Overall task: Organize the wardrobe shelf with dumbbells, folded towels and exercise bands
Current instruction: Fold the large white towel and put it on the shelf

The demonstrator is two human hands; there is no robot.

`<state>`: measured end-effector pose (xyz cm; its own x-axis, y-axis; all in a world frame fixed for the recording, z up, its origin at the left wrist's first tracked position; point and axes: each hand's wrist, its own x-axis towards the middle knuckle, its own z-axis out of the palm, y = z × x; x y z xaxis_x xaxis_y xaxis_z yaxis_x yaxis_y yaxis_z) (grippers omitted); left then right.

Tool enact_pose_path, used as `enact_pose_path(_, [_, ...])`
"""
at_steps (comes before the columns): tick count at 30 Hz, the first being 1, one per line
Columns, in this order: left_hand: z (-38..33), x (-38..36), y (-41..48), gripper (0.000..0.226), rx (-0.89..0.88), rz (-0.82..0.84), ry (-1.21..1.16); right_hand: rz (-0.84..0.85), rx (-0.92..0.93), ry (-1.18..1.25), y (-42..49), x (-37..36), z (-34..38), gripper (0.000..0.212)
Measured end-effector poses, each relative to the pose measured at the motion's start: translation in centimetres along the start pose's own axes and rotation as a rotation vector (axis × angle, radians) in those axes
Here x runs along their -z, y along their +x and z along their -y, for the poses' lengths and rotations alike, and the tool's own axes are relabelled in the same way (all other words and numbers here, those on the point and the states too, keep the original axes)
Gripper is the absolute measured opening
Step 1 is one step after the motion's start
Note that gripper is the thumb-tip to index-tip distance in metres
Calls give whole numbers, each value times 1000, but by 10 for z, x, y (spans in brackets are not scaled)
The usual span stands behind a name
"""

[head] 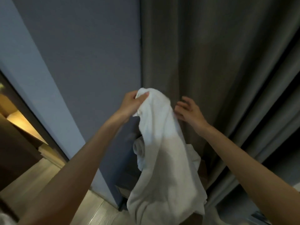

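In the head view, the left hand (132, 103) pinches the top edge of a white towel (162, 151) between thumb and curled fingers and holds it up at arm's length. The cloth hangs down loose and crumpled, its lower part bunched near the wooden floor (48, 184). The right hand (188, 111) is empty, its fingers spread and relaxed just beside the towel's right edge; whether they touch the cloth cannot be told. Behind both hands hang a grey curtain (219, 62) and a blue-grey wall panel (81, 54). At the far left a warmly lit wooden recess (19, 122) shows, which may be the wardrobe, though no shelf contents can be made out there.

Judging by this, the task is at an early stage. This towel is not yet folded or placed, and no dumbbells, exercise bands or finished towel stack appear anywhere in the picture. The folding, the carrying to the shelf and the arranging of the other items all seem to remain.
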<state>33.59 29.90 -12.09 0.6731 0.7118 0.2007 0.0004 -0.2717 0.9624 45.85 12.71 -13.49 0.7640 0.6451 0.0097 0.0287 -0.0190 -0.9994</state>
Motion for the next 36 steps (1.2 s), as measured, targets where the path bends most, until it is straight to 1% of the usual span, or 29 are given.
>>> enact_pose_path(1, [2, 1, 1, 16, 4, 21, 41, 24, -24, -48, -6, -5, -12, 46])
enact_pose_path(3, [8, -2, -5, 21, 21, 75, 75, 125, -77, -211, -20, -18, -36, 39])
enact_pose_path(5, [15, -5, -12, 16, 45, 105, 47, 234, -136, -376, -31, -31, -57, 49])
enact_pose_path(7, [20, -6, -18, 12, 103, 151, -10, 308, -133, -482, -37, -46, -73, 59])
enact_pose_path(8, [22, -6, -21, 13, 133, 184, -49, 360, -114, -461, -39, -54, -78, 62])
enact_pose_path(9, [23, -5, -24, 20, 155, 221, -74, 397, -94, -412, -41, -62, -85, 62])
enact_pose_path(10, [24, -5, -26, 28, 163, 257, -80, 387, -78, -382, -41, -69, -93, 59])
enact_pose_path(11, [26, -4, -27, 35, 158, 286, -74, 334, -77, -391, -39, -75, -102, 51])
enact_pose_path(13, [26, -1, -29, 40, 143, 300, -84, 206, -109, -520, -32, -79, -116, 26])
enact_pose_path(14, [26, 1, -29, 39, 137, 287, -94, 153, -135, -593, -30, -77, -122, 17])
enact_pose_path(17, [31, 9, -24, 36, 111, 208, 2, 42, -164, -624, -27, -65, -134, 17])
enact_pose_path(19, [40, 16, -22, 40, 110, 159, 68, -17, -119, -601, -26, -55, -129, 14])
enact_pose_path(20, [44, 20, -21, 44, 88, 142, 111, -48, -97, -545, -25, -50, -123, 16])
enact_pose_path(22, [53, 29, -18, 50, -1, 131, 244, -106, -44, -427, -21, -41, -103, 21])
enact_pose_path(24, [58, 35, -18, 49, -94, 127, 319, -152, 52, -407, -18, -34, -78, 19])
enact_pose_path(25, [57, 36, -20, 53, -130, 125, 327, -169, 97, -405, -17, -32, -66, 18])
enact_pose_path(26, [57, 36, -20, 61, -153, 133, 323, -180, 136, -396, -16, -31, -55, 17])
enact_pose_path(28, [53, 33, -22, 74, -189, 204, 354, -168, 200, -366, -15, -33, -36, 19])
enact_pose_path(31, [47, 19, -23, 77, -274, 349, 514, -102, 277, -311, -14, -36, -16, 21])
enact_pose_path(33, [47, 9, -22, 69, -288, 343, 479, -39, 296, -253, -15, -35, -9, 19])
enact_pose_path(35, [46, 2, -18, 51, -279, 275, 441, 6, 284, -231, -16, -33, -9, 20])
enact_pose_path(36, [46, -1, -15, 41, -280, 254, 454, 3, 269, -237, -17, -32, -11, 21])
